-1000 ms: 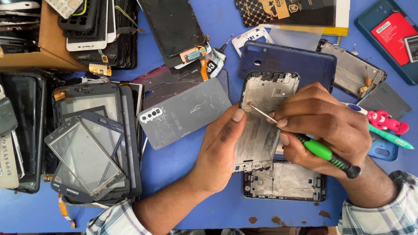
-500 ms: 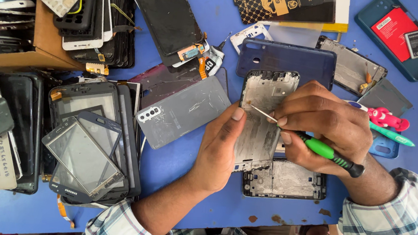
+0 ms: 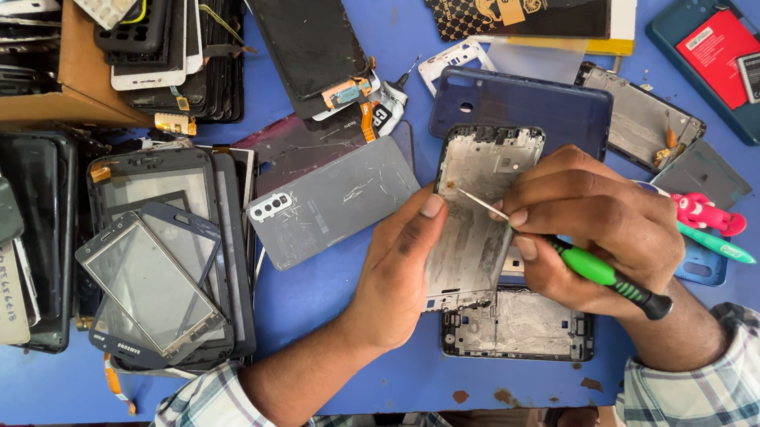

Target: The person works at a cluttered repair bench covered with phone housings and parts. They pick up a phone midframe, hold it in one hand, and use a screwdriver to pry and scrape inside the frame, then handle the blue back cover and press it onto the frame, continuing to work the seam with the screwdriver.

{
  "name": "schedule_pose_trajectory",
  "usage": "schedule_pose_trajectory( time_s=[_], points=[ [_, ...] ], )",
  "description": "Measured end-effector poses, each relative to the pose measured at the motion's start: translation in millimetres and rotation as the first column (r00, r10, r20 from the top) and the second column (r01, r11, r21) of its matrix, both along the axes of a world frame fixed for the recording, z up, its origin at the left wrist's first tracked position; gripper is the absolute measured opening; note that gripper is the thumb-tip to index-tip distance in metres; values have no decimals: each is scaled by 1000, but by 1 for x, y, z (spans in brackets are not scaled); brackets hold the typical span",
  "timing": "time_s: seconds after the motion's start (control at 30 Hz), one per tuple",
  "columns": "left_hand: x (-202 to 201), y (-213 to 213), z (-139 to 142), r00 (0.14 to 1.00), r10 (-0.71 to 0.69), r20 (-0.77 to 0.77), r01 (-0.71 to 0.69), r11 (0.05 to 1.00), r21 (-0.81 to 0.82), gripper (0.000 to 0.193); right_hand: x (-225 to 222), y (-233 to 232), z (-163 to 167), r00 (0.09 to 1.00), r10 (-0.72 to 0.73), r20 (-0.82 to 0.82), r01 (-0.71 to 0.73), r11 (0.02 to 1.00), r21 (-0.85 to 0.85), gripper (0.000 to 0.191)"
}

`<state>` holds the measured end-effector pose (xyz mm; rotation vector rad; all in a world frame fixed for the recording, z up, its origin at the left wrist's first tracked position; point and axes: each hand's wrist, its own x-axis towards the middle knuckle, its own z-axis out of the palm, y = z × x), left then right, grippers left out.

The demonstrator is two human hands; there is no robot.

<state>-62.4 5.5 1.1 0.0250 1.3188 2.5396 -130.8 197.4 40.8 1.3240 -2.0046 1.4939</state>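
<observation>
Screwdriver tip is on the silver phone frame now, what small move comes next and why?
Probably turn the green-handled screwdriver in place: its tip rests near the silver frame's left edge, the right hand pinches the shaft, and the left hand braces the frame.

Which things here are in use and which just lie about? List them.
In use: left hand, right hand, screwdriver, silver frame.
Lying about: grey back cover, blue back cover, cardboard box, touch panels, pink toy.
</observation>
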Motion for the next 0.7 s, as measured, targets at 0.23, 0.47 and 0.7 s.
schedule_pose_trajectory(
  time_s=[0.23,0.47,0.7],
  points=[
    [2,-2,-1,1000,-10,-27,8,998,-69,63,2,-2,0,1000,-26,-4,26,1000,5,17],
    [2,-1,0,999,-10,-35,8,998,-61,64,1,-2,0,1000,-15,9,15,1000,-11,17],
    [2,-1,2,1000,-6,-27,5,999,-40,63,2,-3,3,1000,-14,-15,14,1000,11,16]
  ],
)
